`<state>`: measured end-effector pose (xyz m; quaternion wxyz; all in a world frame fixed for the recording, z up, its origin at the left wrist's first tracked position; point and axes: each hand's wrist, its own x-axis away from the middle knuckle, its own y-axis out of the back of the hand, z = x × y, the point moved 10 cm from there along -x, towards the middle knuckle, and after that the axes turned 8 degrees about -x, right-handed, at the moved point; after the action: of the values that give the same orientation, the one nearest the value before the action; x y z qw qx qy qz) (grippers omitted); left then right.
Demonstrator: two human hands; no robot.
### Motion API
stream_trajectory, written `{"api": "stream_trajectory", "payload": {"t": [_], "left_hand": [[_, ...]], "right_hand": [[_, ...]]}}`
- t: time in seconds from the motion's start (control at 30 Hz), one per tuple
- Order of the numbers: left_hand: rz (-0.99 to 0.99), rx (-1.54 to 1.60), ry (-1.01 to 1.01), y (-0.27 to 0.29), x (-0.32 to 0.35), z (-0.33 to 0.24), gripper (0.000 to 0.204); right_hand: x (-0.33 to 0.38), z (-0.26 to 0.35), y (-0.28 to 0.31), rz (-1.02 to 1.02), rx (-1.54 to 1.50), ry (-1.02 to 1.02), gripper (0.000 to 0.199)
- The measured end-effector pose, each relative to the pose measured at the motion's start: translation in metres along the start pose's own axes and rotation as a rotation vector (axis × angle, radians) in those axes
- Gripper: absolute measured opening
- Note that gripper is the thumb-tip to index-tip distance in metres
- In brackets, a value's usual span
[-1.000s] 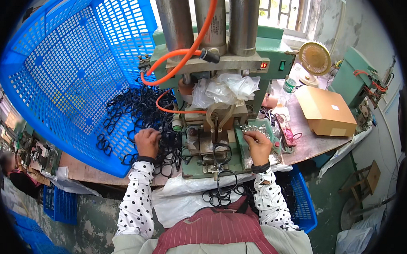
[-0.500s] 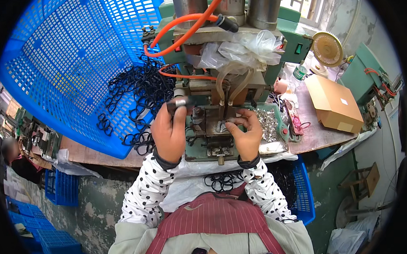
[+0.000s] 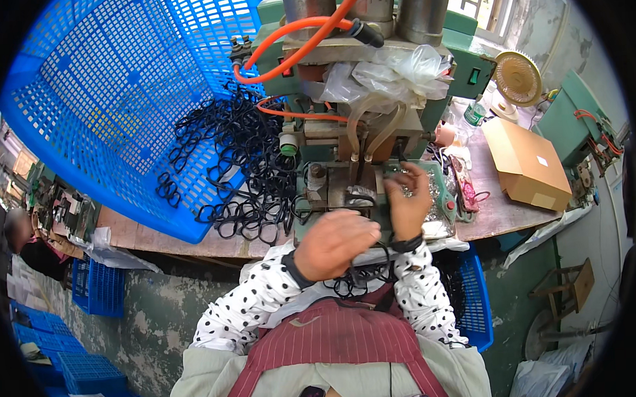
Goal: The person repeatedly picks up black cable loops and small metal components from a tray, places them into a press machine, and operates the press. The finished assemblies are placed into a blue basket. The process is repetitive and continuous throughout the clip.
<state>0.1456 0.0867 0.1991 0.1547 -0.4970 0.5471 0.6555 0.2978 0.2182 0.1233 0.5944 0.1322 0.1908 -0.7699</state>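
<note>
The left hand [image 3: 336, 243] hides its grip, the right hand's [image 3: 407, 206] fingers curl unclear over the press [image 3: 345, 176]; a brown carton [image 3: 525, 164] sits right.

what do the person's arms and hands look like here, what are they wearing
Both arms wear white sleeves with black polka dots. The left hand and right hand are bare, without gloves. A dark band circles each wrist, the right one at.

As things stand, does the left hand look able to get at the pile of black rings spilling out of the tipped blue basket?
Probably yes. The left hand hovers at the bench's front edge, and the black rings lie just to its left on the bench, with nothing between them.
</note>
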Motion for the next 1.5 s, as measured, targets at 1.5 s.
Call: {"api": "stream_trajectory", "payload": {"t": [1.5], "left_hand": [[-0.475, -0.288, 1.032, 0.083, 0.137, 0.169, 0.016]], "right_hand": [[-0.007, -0.034, 0.073, -0.046, 0.73, 0.274, 0.009]]}}
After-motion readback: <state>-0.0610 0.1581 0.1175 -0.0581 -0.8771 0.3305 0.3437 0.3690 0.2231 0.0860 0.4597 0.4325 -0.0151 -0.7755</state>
